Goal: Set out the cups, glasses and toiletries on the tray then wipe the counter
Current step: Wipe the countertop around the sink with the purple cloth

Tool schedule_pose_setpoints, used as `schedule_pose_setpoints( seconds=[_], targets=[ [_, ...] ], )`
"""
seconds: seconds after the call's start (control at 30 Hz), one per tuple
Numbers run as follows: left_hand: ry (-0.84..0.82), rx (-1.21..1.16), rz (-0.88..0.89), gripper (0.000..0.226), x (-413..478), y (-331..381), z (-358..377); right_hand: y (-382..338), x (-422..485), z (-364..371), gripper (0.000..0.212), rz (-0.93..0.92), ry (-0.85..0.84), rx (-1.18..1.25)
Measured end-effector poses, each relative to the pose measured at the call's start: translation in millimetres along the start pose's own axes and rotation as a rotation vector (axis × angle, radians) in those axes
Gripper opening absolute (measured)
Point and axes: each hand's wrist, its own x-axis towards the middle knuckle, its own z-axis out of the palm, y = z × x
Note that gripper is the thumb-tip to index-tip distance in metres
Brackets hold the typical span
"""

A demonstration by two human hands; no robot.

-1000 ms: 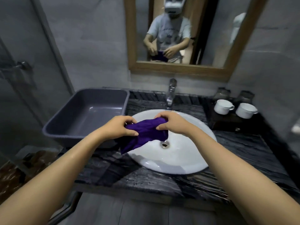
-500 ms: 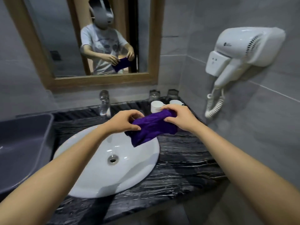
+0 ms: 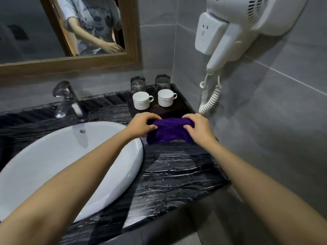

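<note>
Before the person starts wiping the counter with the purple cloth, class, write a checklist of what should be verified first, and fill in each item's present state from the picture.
1. Both hands on the cloth: left hand and right hand each grip the purple cloth. Ok.
2. Cloth down on the counter: it appears to rest on it, just in front of the tray. Ok.
3. Cups set on the tray: two white cups stand upright. Ok.
4. Glasses set on the tray: two glasses behind the cups. Ok.
5. Toiletries set out: none visible on the tray. Not ok.
6. Cloth damp enough: cannot tell.
</note>
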Motion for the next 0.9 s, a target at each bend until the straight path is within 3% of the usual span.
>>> schedule_pose_setpoints(
  seconds=[0.33, 0.43, 0.53, 0.6, 0.67, 0.77, 0.9],
  targets=[
    [-0.151, 0.084, 0.035, 0.036, 58, -5, 54, 51, -9, 33, 0.033, 0.232, 0.07, -0.054],
    [-0.139, 0.177, 0.053, 0.039, 68, -13, 70, 61, -11, 51, 0.035, 0.245, -0.059, -0.307],
    [-0.032, 0.194, 0.021, 0.034, 58, -34, 76, 70, -11, 72, 0.051, 0.062, -0.117, -0.538],
    [0.041, 0.22, -0.008, 0.03, 38, -54, 74, 76, 0, 84, 0.055, -0.224, -0.136, -0.449],
    [0.08, 0.276, -0.026, 0.028, 14, -77, 72, 75, 13, 92, 0.05, -0.411, -0.341, -0.391],
    [0.079, 0.376, -0.126, 0.037, -14, -108, 70, 83, 26, 106, 0.052, -0.458, -0.542, -0.425],
    [0.033, 0.453, -0.203, 0.055, -17, -126, 76, 107, 34, 108, 0.064, -0.341, -0.488, -0.404]
  ],
)
